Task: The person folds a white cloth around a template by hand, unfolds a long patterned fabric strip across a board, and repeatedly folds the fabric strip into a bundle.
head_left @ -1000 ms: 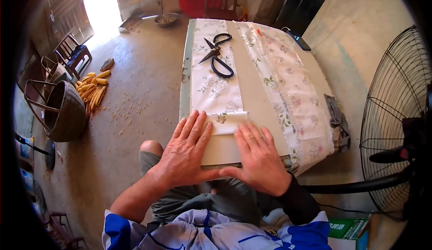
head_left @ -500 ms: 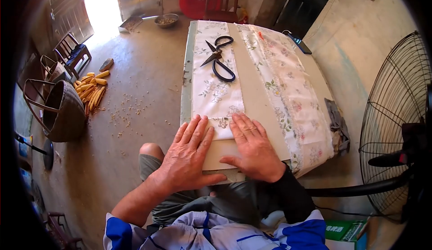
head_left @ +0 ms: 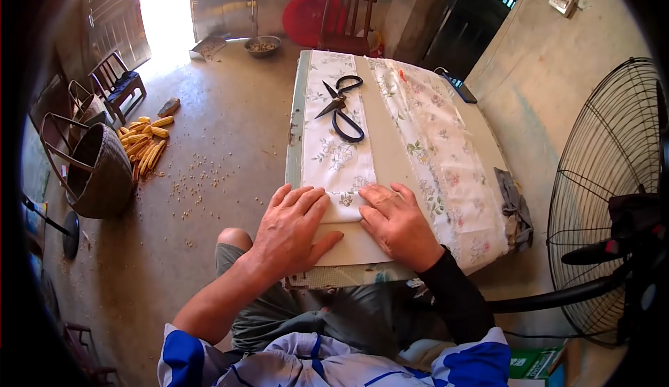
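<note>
A long strip of white floral cloth (head_left: 326,119) lies along the table's left side, its near end folded over into a flap (head_left: 341,213). My left hand (head_left: 287,225) rests on the left edge of the fold, fingers stretched forward and thumb apart. At the fold's right edge, my right hand (head_left: 401,225) has bent fingers, with the thumb close to the index finger, closed on the cloth. Fingers cover both ends of the crease. Black-handled scissors (head_left: 339,103) lie with blades apart on the strip, beyond the hands.
A wider floral cloth (head_left: 446,157) covers the table's right side. A phone (head_left: 463,91) and a grey rag (head_left: 514,209) lie near its right edge. A fan (head_left: 606,199) stands at right. Corn cobs (head_left: 146,143) and a basket (head_left: 101,178) are on the floor at left.
Both hands were flat on the fold; now the right fingers have bent in at its edge and the left fingers are slightly more curved. The whole view has shifted a little.
</note>
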A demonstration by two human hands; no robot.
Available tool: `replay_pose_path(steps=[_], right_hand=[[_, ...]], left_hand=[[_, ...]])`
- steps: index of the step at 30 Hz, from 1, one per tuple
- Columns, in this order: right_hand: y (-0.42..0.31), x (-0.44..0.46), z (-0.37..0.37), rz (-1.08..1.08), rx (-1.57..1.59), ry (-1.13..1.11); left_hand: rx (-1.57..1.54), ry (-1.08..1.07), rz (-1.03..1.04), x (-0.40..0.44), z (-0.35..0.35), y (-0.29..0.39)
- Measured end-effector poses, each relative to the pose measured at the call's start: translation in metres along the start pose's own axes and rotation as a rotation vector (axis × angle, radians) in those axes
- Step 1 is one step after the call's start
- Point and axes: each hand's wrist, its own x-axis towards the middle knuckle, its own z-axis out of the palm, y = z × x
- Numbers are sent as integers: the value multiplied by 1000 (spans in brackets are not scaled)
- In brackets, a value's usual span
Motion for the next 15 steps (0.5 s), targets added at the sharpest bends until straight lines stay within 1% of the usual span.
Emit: replay_pose_path(steps=[2, 5, 8, 11, 15], right_hand=[[1, 2, 3, -16, -15, 41], [0, 4, 6, 16, 21, 111], [2, 5, 10, 25, 48, 174], [-3, 2, 8, 6, 73, 182], [-17, -9, -4, 5, 99, 163]], left_hand=[[-16, 15, -15, 2, 1, 0], [-9, 57, -11, 6, 3, -3], [35, 113, 44, 7, 14, -14], [21, 177, 76, 5, 14, -13], [5, 146, 99, -8, 5, -1]])
